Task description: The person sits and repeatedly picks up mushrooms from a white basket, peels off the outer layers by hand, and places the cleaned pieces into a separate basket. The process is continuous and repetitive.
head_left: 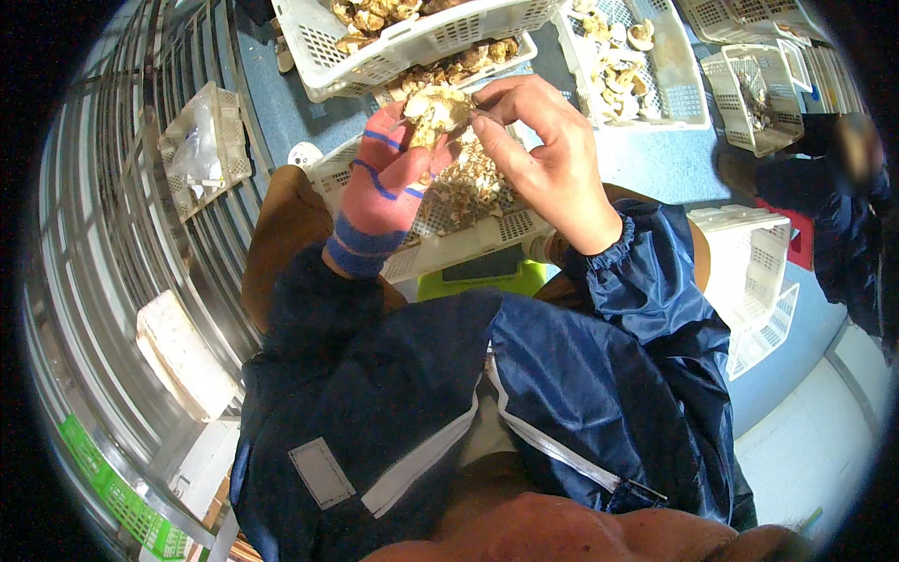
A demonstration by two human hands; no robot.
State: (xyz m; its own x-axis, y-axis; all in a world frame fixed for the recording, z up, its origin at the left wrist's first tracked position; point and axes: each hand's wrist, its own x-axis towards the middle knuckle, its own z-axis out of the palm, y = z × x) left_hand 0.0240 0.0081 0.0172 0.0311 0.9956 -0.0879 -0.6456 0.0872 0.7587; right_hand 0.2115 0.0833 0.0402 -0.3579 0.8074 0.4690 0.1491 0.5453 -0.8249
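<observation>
My left hand (379, 192), in a pink knitted glove with blue stripes, holds a cream-and-brown mushroom (433, 114) upright. My right hand (552, 169) is bare, its thumb and forefinger pinched at the mushroom's right edge; whether a small thing is between them is hard to tell. Beneath both hands lies a white perforated crate (506, 228) strewn with small pale mushroom scraps (478, 178). A lime-green object (482, 278) shows under that crate, between my legs.
White crates of mushrooms (342, 66) (684, 84) stand ahead and at right. Another person (847, 234) is at the right beside stacked crates (740, 267). Metal racks (103, 281) with a plastic basket (229, 140) and a white block (183, 351) line the left.
</observation>
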